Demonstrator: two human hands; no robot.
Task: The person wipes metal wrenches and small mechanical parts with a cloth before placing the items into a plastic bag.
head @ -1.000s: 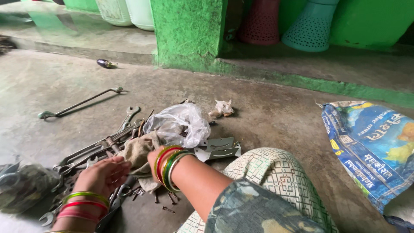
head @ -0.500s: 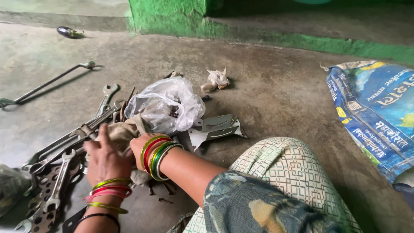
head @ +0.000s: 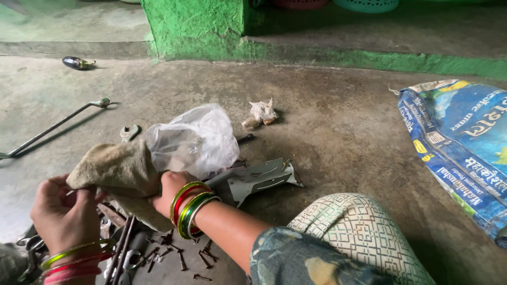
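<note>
Both hands are gripping a dirty tan cloth (head: 119,171) held up over scattered wrenches and nails (head: 179,256): the left hand (head: 63,214) is pinching its left edge, the right hand (head: 170,190) clutching its right side. A clear plastic bag (head: 193,140) is lying just beyond.

A tan, stained cloth (head: 119,171) hangs between two hands, the left hand (head: 63,214) ringed with green, red and pink bangles (head: 71,261), the right hand (head: 169,190) with green, red and gold bangles (head: 193,208). A translucent white plastic bag (head: 193,140) lies against it on the grey concrete floor (head: 338,137). Dull grey metal brackets (head: 261,177) and dark, rusty nails (head: 179,256) lie near. A cream garment with a green geometric lattice pattern (head: 351,232) covers the knee; the sleeve (head: 301,264) is mottled blue-grey and yellow. A blue printed sack with yellow patches (head: 465,142) lies to the right. The wall (head: 193,26) and the step's edge are bright green. A dark purple eggplant (head: 78,63) lies far left.
</note>
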